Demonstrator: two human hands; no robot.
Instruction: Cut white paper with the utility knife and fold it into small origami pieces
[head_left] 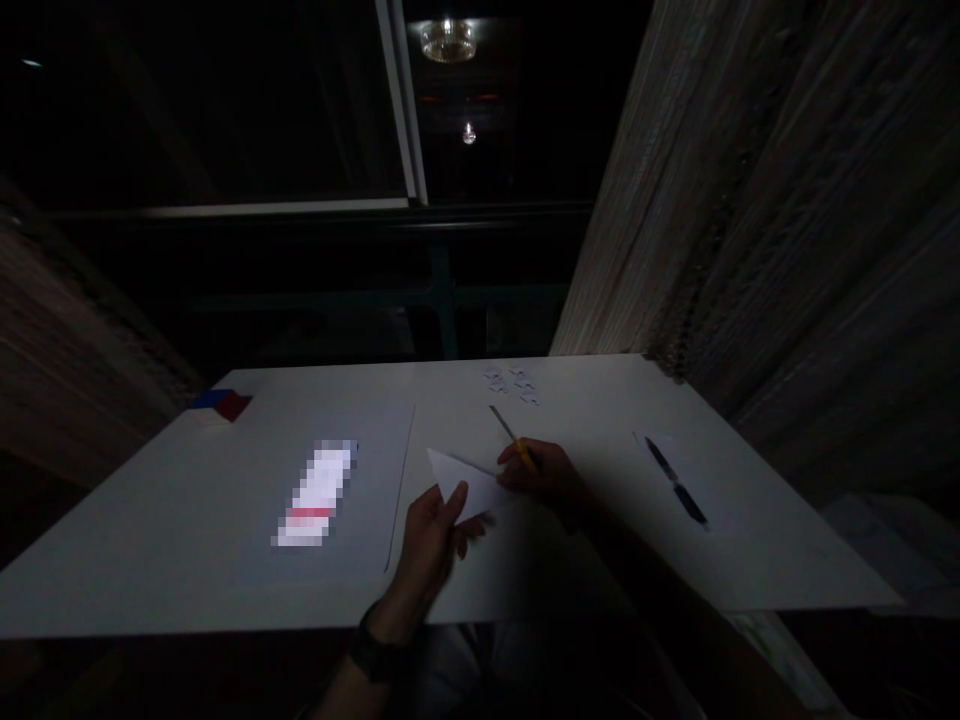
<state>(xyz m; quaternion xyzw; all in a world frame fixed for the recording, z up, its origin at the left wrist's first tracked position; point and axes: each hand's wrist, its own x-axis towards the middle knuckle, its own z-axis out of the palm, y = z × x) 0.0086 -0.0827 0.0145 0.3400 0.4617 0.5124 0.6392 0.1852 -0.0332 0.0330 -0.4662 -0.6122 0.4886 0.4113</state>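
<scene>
Left hand [433, 535] pinches a folded white paper [466, 482] near the table's [150, 520] front edge, while right hand [546, 472], fingers clenched around yellow-handled scissors [514, 436], rests at the paper's right corner.

Place: a dim room in a home, at night.
Window: a large pane [225, 110] behind the surface is black, with a pale frame bar [401, 100] running up it.
Light: a ceiling lamp [448, 40] glows in the glass as a reflection.
Curtains: heavy ribbed curtains [787, 200] hang at the right, more at the left [67, 340].
Work spot: a plain white surface [150, 540] set against the window, with paper sheets [360, 480], a pen [676, 481] and paper scraps [514, 383].
</scene>
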